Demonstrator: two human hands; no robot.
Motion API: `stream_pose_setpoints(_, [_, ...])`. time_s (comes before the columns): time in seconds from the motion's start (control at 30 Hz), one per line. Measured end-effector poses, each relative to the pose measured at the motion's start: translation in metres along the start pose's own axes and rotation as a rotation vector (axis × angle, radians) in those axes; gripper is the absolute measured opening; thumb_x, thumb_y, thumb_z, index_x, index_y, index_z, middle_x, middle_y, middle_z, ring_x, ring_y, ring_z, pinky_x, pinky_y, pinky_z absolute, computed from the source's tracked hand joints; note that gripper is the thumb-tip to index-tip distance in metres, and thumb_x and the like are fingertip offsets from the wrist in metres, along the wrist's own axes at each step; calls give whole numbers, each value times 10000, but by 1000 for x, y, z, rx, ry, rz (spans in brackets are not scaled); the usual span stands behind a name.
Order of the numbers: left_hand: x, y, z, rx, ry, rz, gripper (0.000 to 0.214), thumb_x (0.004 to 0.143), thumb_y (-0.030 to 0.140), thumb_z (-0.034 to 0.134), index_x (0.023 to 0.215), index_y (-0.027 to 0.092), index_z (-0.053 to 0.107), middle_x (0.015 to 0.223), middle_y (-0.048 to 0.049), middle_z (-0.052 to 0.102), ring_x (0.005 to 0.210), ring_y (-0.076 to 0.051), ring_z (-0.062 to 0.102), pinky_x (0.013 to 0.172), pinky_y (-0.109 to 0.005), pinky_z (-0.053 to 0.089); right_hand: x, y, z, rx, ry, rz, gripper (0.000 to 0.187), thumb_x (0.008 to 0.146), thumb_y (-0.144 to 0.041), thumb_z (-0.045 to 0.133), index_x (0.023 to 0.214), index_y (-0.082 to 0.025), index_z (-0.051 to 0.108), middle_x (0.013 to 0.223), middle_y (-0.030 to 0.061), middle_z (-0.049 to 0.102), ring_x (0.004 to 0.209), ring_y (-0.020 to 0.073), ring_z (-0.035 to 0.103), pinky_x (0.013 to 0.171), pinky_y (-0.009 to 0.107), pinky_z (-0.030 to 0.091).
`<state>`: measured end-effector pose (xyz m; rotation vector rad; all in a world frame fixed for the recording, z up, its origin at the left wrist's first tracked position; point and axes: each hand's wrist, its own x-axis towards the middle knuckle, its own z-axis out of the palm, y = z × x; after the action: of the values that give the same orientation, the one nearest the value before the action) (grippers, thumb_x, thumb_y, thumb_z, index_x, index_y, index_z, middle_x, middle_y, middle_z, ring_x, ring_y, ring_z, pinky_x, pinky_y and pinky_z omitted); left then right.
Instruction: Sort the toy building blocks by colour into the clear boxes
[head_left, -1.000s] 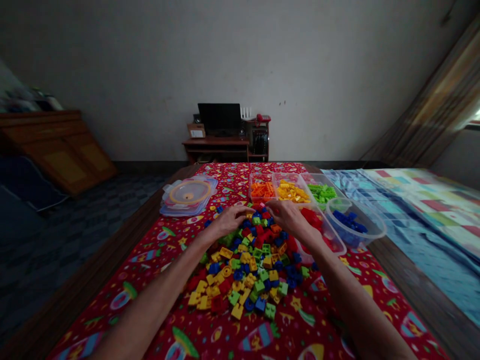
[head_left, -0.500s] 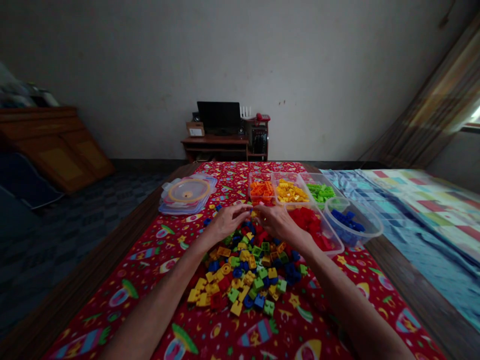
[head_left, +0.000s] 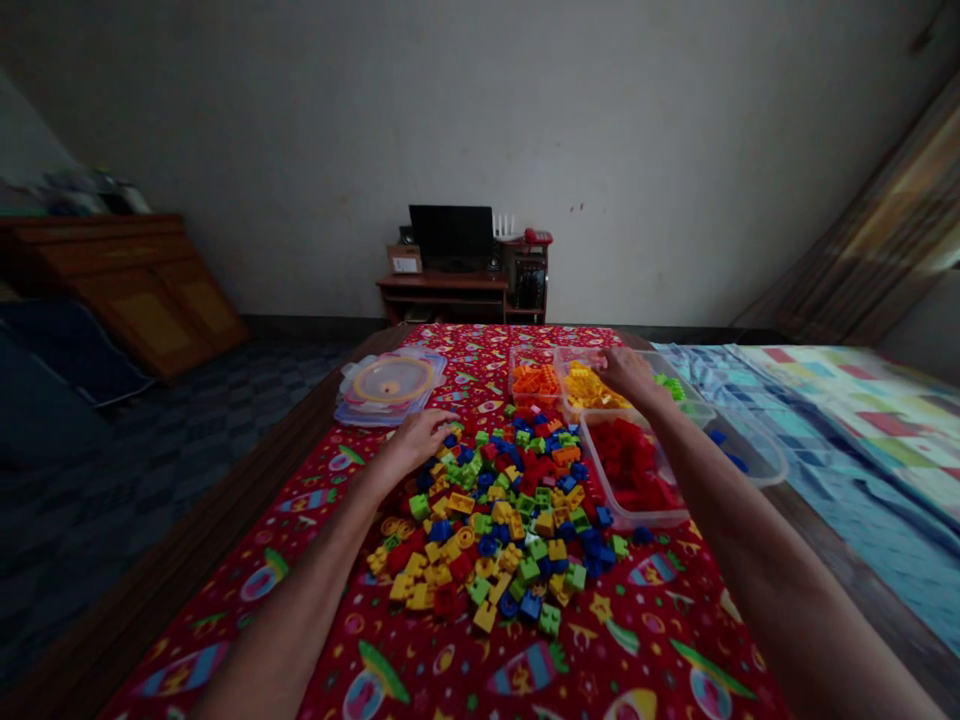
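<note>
A loose pile of toy building bricks (head_left: 495,520) in yellow, green, blue, red and orange lies on the patterned cloth. At its far left edge is my left hand (head_left: 424,437), fingers loosely bent and apart, close to a few bricks. My right hand (head_left: 628,374) is over the tub of yellow bricks (head_left: 589,388), near its right side. Its fingers are bent together and point down; what they hold, if anything, is too small to make out. My right forearm hides part of the tub of green bricks (head_left: 670,386).
A tub of red bricks (head_left: 630,465) stands right of the pile, with a tub of orange bricks (head_left: 535,382) behind. A round tub (head_left: 772,465) with blue bricks sits by the table's right edge. Stacked lids (head_left: 390,385) lie at the far left. A bed (head_left: 847,420) is alongside.
My hands have moved apart from above the far end of the pile. The right went right and forward to the yellow tub; the left shifted left. The view has turned slightly left.
</note>
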<state>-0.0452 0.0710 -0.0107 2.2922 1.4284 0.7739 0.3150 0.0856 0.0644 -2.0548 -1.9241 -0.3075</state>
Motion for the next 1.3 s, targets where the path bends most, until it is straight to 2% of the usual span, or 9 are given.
stream_pose_setpoints(0.17, [-2,-3,13,40,-31,75,278,794,287,492,878,199,741,992,-102,737,944,-250,667,909,-388,488,-35,-24,-7,128,42,-96,344,911,-289,442,1108,-138,679,940,143,721,850,229,652,698,291,441])
stream_pose_setpoints(0.3, [-1,-4,15,34,-62,19,276,785,329,512,860,197,742,973,-96,738,894,-249,672,861,-379,504,-73,-56,-11,292,2,-205,318,915,-304,442,1037,-166,702,808,92,717,706,175,626,628,258,394])
stream_pose_setpoints(0.5, [2,-3,14,78,13,-20,321,683,239,554,944,175,730,849,-67,723,777,-212,656,748,-317,514,-108,-93,-17,365,-152,-403,191,874,-195,501,838,-179,688,688,45,650,585,116,525,548,238,267])
stream_pose_setpoints(0.63, [3,-5,19,-22,4,-42,372,650,210,546,976,186,722,720,-17,700,660,-169,629,655,-271,508,-128,-109,-24,352,-337,-563,154,845,-156,545,738,-175,655,596,-1,569,494,76,413,507,243,208])
stream_pose_setpoints(0.73, [4,-3,21,-75,44,-68,384,631,237,586,989,178,712,811,-41,718,711,-182,645,665,-281,524,-143,-117,-24,284,-397,-639,160,866,-305,598,792,-179,664,647,8,588,540,91,465,518,243,241])
stream_pose_setpoints(0.87, [2,10,12,-252,103,-139,430,651,362,648,1028,159,686,968,-86,714,813,-214,668,745,-331,544,-158,-121,-15,178,-352,-725,252,834,-390,649,962,-174,666,873,72,654,750,153,574,618,256,346])
stream_pose_setpoints(0.97, [-3,30,0,-432,40,-157,523,653,501,679,1031,139,676,949,-94,715,843,-231,673,779,-352,538,-162,-120,-8,199,-312,-756,195,856,-279,615,1012,-169,655,921,80,652,818,160,571,686,260,369])
stream_pose_setpoints(1.13, [-16,69,-14,-692,-103,-202,658,684,606,672,1151,144,635,837,-49,706,783,-206,668,742,-328,537,-151,-111,-10,378,-308,-752,131,836,-175,563,935,-157,647,811,48,629,726,130,528,666,245,358])
stream_pose_setpoints(1.3, [-21,87,-15,-818,-138,-198,621,712,559,690,1185,163,616,883,-33,674,776,-172,644,752,-314,538,-132,-103,-13,723,-243,-536,314,855,-195,510,1149,-145,609,806,36,644,680,117,543,664,243,396])
